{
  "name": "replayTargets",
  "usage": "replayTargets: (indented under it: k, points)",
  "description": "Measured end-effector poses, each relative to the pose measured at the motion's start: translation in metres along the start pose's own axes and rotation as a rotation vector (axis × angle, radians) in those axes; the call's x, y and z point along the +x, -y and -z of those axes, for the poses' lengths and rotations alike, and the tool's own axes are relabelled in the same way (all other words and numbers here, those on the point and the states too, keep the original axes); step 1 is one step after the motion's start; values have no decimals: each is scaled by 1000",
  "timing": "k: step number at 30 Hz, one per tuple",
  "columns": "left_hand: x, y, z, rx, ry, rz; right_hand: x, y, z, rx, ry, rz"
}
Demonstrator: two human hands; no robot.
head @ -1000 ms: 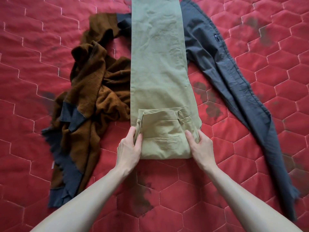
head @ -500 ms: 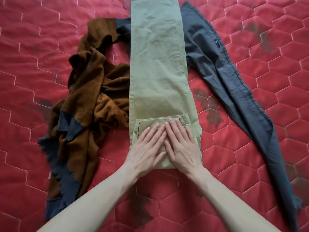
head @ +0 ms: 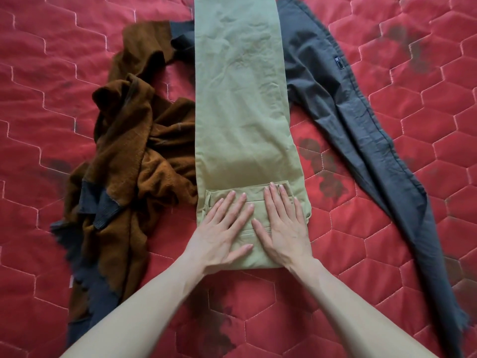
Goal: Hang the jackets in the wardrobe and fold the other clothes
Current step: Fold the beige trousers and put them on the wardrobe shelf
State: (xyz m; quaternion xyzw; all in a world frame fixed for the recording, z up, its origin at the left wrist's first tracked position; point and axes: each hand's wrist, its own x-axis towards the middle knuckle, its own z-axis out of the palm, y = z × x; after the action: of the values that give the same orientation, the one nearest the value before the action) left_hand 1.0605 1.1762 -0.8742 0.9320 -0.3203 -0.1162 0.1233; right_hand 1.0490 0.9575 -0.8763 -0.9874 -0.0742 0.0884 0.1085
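Trousers [head: 240,99], olive, run off the top edge, far end cut off; near end folded over itself on the red quilted bed [head: 413,228]. Left hand [head: 222,233] and right hand [head: 281,228] both flat, fingers spread, pressing that fold. Three garments: olive trousers, crumpled brown garment [head: 129,156] touching their left edge, dark grey garment [head: 361,130] partly under them at right, type unclear.

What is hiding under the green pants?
The green pants lie on the red quilt. Parts of the brown cloth and the grey garment slip under their edges. Both flat hands, left and right, cover the folded end.
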Motion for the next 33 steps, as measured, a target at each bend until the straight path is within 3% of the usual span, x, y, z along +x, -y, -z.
replayTargets:
  k: [3, 6, 12, 20, 27, 33]
  points:
    - [-6, 26, 9, 31, 27, -201, 4, -27, 9, 106, 36, 199]
    - [-17, 58, 19, 76, 64, -359, 7, -63, 20, 49, 30, 383]
    - [-39, 83, 31, 179, 68, -360, -3, -113, 40, -139, 31, 527]
    - [-29, 78, 30, 114, 28, -260, 3, -116, 46, -185, 38, 608]
    - [-18, 95, 48, 146, 202, -361, 9, -97, 39, -178, 29, 594]
    - [-26, 83, 53, 108, 212, -420, -14, -86, 56, -103, 25, 588]
